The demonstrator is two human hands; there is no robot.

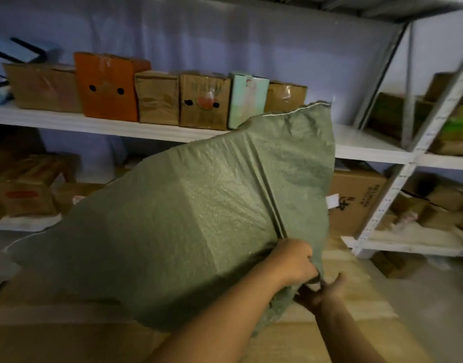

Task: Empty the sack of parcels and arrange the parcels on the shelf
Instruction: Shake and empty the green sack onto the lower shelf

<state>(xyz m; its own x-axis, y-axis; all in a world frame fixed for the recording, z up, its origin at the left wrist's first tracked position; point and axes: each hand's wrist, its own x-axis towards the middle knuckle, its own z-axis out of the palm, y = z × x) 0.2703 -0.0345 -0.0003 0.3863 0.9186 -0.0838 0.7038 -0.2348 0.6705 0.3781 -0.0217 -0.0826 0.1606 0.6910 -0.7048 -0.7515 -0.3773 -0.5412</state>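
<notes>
A large green woven sack point(199, 218) fills the middle of the view, tilted, with its stitched end up by the shelf. Angular bulges show under the fabric; its contents are hidden. My left hand point(290, 263) is closed on a bunch of the fabric at the sack's lower right edge. Just below it, my right hand point(320, 293) grips the same bunched corner from underneath. Behind the sack runs the white shelf point(94, 124), carrying a row of parcels: brown cartons point(204, 100), an orange box point(107, 87) and a pale green box point(246, 100).
A bare stretch of shelf board point(361, 142) lies right of the sack. Grey uprights point(408, 158) divide off a right-hand bay stacked with cartons. Lower shelves hold more boxes point(356, 197). A broad cardboard surface point(68, 336) lies under the sack.
</notes>
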